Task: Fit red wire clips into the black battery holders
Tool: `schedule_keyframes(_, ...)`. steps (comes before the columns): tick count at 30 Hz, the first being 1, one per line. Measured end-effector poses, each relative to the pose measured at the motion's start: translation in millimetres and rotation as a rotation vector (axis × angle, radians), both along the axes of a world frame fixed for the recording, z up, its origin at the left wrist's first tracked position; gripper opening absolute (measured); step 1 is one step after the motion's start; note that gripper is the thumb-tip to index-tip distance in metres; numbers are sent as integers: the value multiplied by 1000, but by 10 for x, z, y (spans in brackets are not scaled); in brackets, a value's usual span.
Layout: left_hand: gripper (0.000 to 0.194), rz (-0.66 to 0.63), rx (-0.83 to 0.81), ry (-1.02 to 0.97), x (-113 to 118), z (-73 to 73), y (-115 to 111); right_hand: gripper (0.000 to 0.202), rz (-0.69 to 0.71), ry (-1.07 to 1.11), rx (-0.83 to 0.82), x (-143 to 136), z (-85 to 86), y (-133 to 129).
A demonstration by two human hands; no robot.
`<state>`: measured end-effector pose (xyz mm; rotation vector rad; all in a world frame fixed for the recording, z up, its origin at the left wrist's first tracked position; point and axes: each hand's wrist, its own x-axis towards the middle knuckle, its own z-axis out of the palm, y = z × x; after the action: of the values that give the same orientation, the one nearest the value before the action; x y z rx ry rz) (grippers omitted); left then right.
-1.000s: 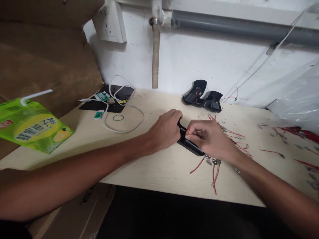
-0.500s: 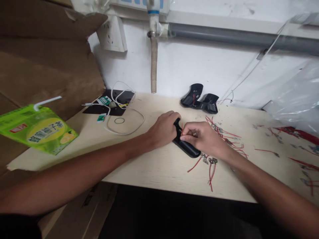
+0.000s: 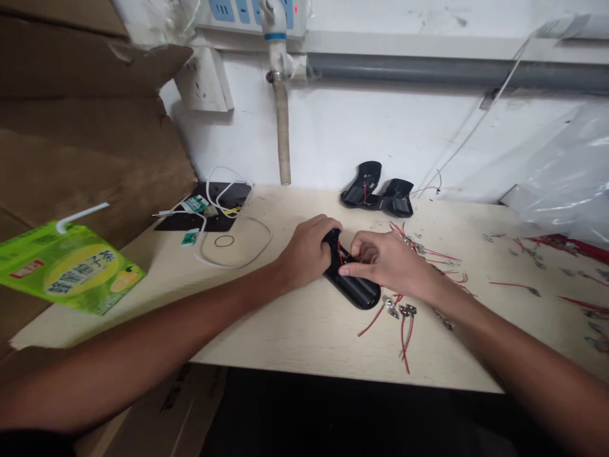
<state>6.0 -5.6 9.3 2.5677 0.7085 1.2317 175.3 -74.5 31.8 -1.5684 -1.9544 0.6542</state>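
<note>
Left hand: it is grasping the upper end of the black shell (image 3: 359, 289), fingers curled over it.
Right hand (image 3: 383, 263): fingers are bent at the red wire (image 3: 340, 251); whether they pinch it, I cannot tell surely.
Black shell: it lies on the tabletop (image 3: 280, 324), between the left hand (image 3: 307, 251) and the metal tabs (image 3: 391, 307).
Behind: the black frame (image 3: 380, 200) is near the wall (image 3: 333, 127).
Left side: the green carton (image 3: 71, 266) has a white straw (image 3: 83, 216).

Left hand (image 3: 309, 249) gripping black housing (image 3: 358, 293) at its ten o'clock end; right hand (image 3: 387, 263) at housing's two o'clock, fingers at red wire (image 3: 339, 252); black shells (image 3: 377, 195) at one o'clock from housing; green drink carton (image 3: 71, 270) at nine o'clock, straw (image 3: 82, 216) sticking out
</note>
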Motion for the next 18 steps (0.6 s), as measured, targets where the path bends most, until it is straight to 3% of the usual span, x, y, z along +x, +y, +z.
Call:
schedule_keyframes(5,42,13,32,-27,-21,40,-64,32,12,193,-99,-7,-66,23)
schedule_keyframes(14,46,-33,134,-14,-20,120,-189,24,55,410,-388,-75,68,21)
schedule_keyframes(18,45,-43,145,-24,-34,121,-175,22,56,427,-354,-78,61,13)
